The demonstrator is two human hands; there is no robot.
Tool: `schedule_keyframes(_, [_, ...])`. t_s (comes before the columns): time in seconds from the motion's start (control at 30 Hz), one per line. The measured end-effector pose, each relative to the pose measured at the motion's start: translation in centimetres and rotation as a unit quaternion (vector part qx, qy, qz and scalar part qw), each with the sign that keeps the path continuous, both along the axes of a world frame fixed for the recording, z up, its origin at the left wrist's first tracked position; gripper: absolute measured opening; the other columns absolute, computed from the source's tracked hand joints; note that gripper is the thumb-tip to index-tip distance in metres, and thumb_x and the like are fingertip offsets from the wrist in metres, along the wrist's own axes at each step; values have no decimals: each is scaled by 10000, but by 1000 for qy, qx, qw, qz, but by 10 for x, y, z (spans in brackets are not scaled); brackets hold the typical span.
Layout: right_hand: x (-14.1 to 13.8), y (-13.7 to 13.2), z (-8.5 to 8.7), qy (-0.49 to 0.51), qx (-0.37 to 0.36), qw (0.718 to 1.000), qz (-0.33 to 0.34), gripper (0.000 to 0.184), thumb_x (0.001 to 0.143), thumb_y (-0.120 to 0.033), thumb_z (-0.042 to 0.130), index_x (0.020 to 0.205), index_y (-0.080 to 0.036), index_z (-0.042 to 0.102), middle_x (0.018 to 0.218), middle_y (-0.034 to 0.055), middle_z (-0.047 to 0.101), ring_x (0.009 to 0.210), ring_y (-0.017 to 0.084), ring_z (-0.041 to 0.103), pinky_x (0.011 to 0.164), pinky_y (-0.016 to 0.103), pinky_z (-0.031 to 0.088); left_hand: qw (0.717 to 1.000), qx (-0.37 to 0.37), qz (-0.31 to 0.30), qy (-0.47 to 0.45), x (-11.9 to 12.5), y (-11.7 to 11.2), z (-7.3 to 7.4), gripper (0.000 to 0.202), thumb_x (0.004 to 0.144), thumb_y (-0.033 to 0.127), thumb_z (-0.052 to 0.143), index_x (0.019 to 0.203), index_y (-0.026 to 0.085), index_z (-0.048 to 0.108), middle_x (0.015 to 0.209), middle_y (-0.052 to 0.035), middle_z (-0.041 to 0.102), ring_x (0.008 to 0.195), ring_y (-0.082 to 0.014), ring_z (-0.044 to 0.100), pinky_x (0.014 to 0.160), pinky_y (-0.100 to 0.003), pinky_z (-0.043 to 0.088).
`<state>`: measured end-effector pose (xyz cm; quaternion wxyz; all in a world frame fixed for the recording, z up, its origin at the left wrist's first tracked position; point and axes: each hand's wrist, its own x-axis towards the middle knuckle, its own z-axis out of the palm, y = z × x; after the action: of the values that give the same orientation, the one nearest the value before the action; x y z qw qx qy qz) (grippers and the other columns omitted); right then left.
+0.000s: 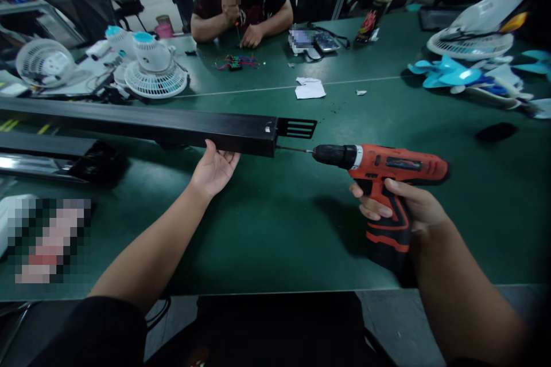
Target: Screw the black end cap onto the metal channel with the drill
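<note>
A long black box-section beam (215,126) comes in from the left, a slotted black tab (298,128) sticking out of its right end. My left hand (214,171) supports the beam near that end, thumb against the front side and fingers reaching underneath, where they are partly hidden. My right hand (404,203) is wrapped round the grip of a red and black cordless drill (398,164). The drill points left, and its thin long bit (295,149) reaches the beam's end face below the tab. Whether the tip sits in a screw is hidden.
Another black profile (47,145) lies nearer on the left. White fan parts (155,74) stand at the back left, blue fan blades (451,71) at the right. Across the green table (275,229) a person (241,0) sits by a small wired circuit board (236,62). A bottle (379,3) stands far right.
</note>
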<state>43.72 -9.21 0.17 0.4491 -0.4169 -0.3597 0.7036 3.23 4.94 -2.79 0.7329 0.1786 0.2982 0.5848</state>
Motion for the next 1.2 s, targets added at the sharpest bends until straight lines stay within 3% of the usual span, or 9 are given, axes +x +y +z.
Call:
schedule_keyframes(0.1, [0,0,-1,5,0,1000,0,421,887,-536,990,1125,-237,813,962,55,785,503,64,375,521,304,557,1000,8,-4,4,-2,1,-4,414,1228,596,621,1321,258,843,1131,-44,918,1225,-205,879,1230,-295,615])
schedule_keyframes(0.23, [0,-1,-2,1,-11,1000,-11,391,889,-511,974,1108,-235,804,952,65,783,501,79,382,509,322,542,1000,-1,3,-5,-3,2,-5,437,1251,590,564,1369,266,834,1109,-33,917,1167,-193,887,1213,-296,622])
schedule_keyframes(0.4, [1,-2,-3,-5,-25,999,-18,448,840,-527,998,1126,-240,807,907,54,775,491,91,387,501,332,519,1000,-2,-3,-10,-2,2,-5,458,1258,600,535,1310,262,839,1100,-38,920,1146,-189,891,1187,-281,630])
schedule_keyframes(0.57, [4,-2,-3,-9,-24,1000,15,428,869,-582,988,1047,-228,826,805,38,732,514,108,411,525,338,513,1000,-5,4,-5,-2,1,-6,470,1252,617,538,1253,257,840,1116,-41,923,1143,-189,894,1153,-269,645])
schedule_keyframes(0.77, [3,-3,-2,-13,-14,1000,1,384,887,-552,969,1034,-223,835,870,64,771,503,114,400,504,357,488,1000,4,6,9,-3,1,-7,440,1222,618,622,1407,272,820,1154,-48,916,1247,-214,876,1210,-299,623])
schedule_keyframes(0.83, [3,-3,-2,-14,-15,1000,11,404,882,-573,971,1020,-219,832,818,54,747,501,120,404,505,357,490,1000,5,4,13,-3,1,-7,428,1218,617,631,1379,270,824,1164,-50,912,1272,-218,868,1212,-300,623])
schedule_keyframes(0.97, [3,-2,-1,-9,-12,1000,5,442,868,-565,985,1091,-230,803,909,68,769,498,102,388,499,350,496,1000,-11,12,15,-1,-1,-3,433,1244,603,569,1280,257,828,1171,-57,904,1298,-224,859,1210,-297,627])
schedule_keyframes(1.2, [6,-2,-2,-21,-4,999,30,394,928,-573,932,1042,-228,777,826,53,708,526,133,405,524,374,507,999,-28,25,10,0,-1,-1,424,1256,571,548,1374,251,798,1143,-63,892,1375,-247,840,1296,-342,594])
